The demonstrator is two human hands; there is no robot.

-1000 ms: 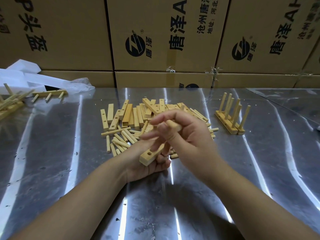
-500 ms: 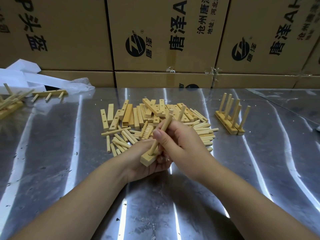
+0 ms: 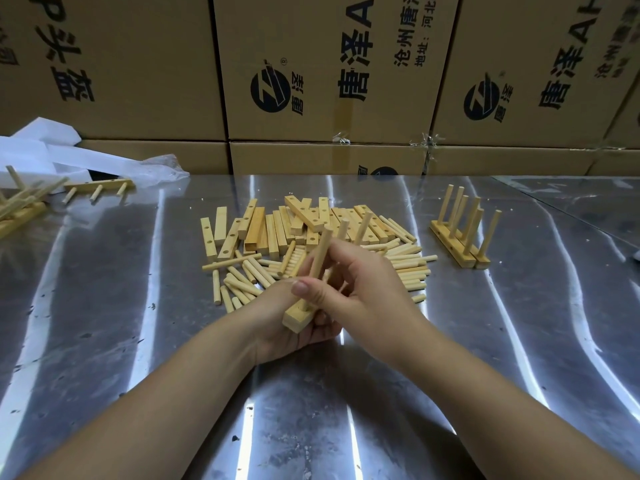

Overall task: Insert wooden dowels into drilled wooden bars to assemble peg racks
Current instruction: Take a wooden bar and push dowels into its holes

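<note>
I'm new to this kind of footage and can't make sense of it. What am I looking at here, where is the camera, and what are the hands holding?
There is no machine: a person works with two bare hands, filmed by one wide-angle camera worn on the head, looking down and forward.

The left hand holds a short pale wooden bar with three round wooden dowels standing in it. The right hand grips the nearest dowel.

On the shiny metal table lies a pile of loose bars and dowels. To the right stand finished peg racks, pegs up; at far left another rack lies beside white plastic wrapping. Printed brown cardboard boxes are stacked behind.
</note>
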